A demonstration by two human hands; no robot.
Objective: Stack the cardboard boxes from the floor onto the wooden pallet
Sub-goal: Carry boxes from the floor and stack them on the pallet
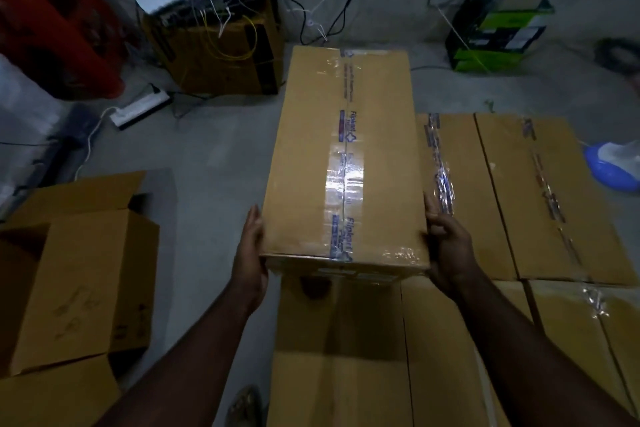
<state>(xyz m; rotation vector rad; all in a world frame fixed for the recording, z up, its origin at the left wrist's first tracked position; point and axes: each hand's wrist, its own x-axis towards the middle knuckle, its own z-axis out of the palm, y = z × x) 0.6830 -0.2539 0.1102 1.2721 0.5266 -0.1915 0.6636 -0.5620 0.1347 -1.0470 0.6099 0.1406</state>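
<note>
A long taped cardboard box [311,163] with blue printed tape down its middle is held in front of me, above a layer of other boxes. My left hand [251,253] presses flat on its left side near the close end. My right hand [446,246] grips its right side at the close corner. Beneath and to the right lie several flat-topped taped boxes [540,198], packed side by side. One more plain box [346,357] sits right below the held one. The wooden pallet is hidden from view.
An open box with raised flaps [76,281] stands on the floor at left. Behind are a box carrying network devices and cables [214,45], a power strip [140,107], a red crate [52,17], green-black packages [495,31] and a blue-white object [613,163] at right.
</note>
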